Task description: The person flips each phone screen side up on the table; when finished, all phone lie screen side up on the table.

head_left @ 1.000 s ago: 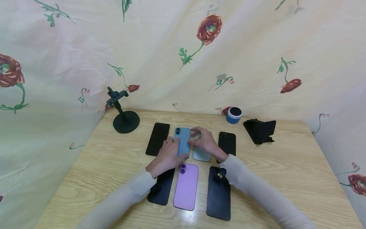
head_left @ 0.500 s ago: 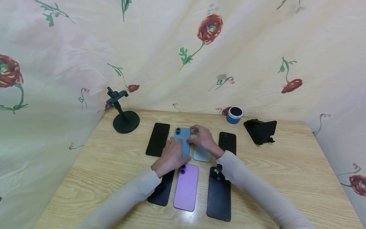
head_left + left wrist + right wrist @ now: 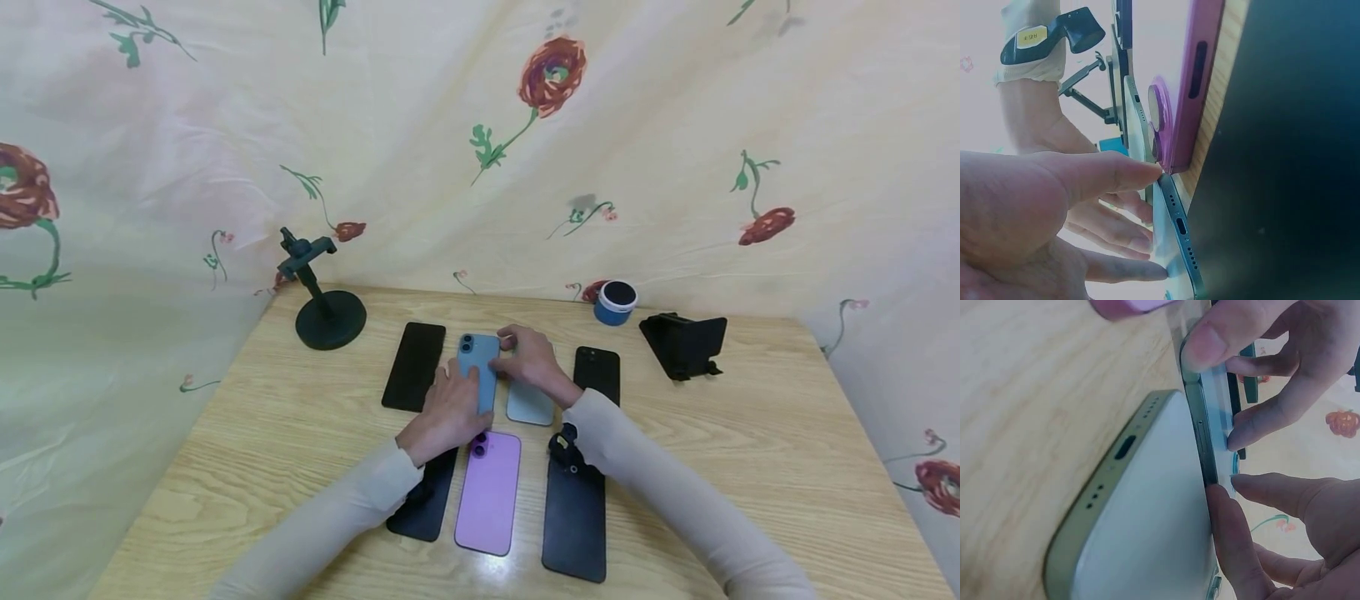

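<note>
Lying camera-side up on the table, a blue phone (image 3: 480, 358) is touched by both hands. My left hand (image 3: 447, 412) lies over its left side; in the left wrist view the thumb (image 3: 1129, 174) is at the bottom corner and a finger meets the back. My right hand (image 3: 531, 358) is at its right edge and upper corner, with thumb and finger against the side in the right wrist view. A pale blue phone (image 3: 530, 406) lies partly under my right hand. Nearer me is a purple phone (image 3: 487, 500), just below the blue one.
Black phones lie at upper left (image 3: 414, 367), lower left (image 3: 423, 517), right (image 3: 597, 371) and lower right (image 3: 573, 525). A round-based phone stand (image 3: 330, 321), a blue jar (image 3: 615, 304) and a folding stand (image 3: 684, 346) line the back, before a flowered cloth.
My left hand has shifted slightly right and its thumb has drawn in to the blue phone's lower edge. My right hand has lifted a little toward the phone's top corner. The phones have barely moved.
</note>
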Demonstrator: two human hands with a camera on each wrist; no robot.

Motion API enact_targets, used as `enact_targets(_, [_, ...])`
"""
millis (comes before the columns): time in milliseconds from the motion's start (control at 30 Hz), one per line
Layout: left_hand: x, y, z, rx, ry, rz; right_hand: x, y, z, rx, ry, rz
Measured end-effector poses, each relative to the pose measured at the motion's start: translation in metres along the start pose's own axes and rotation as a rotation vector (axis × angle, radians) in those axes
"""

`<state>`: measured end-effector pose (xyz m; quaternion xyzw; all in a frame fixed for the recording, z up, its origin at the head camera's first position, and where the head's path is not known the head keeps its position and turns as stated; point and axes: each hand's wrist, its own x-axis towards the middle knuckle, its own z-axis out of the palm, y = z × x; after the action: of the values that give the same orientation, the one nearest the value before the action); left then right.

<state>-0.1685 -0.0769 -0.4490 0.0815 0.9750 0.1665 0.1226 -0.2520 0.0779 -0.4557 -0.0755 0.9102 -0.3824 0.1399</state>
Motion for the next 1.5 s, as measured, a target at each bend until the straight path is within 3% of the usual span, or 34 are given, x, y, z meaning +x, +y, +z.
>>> enact_targets(167, [0.0,0.0,0.002,-0.019,0.0,0.018,0.004,0.003,-0.001,-0.009,0.0,0.003])
enact_targets(467, [0.002,0.001,0.001,-0.024,-0.008,-0.003,0.011,0.005,0.0,-0.001,-0.009,-0.006])
enact_targets(1100, [0.005,0.001,-0.001,-0.008,-0.012,0.043,0.011,0.004,0.001,0.02,-0.012,-0.003])
enact_targets(1500, [0.006,-0.006,-0.003,-0.105,-0.061,0.031,0.009,0.006,0.003,0.132,-0.024,0.003])
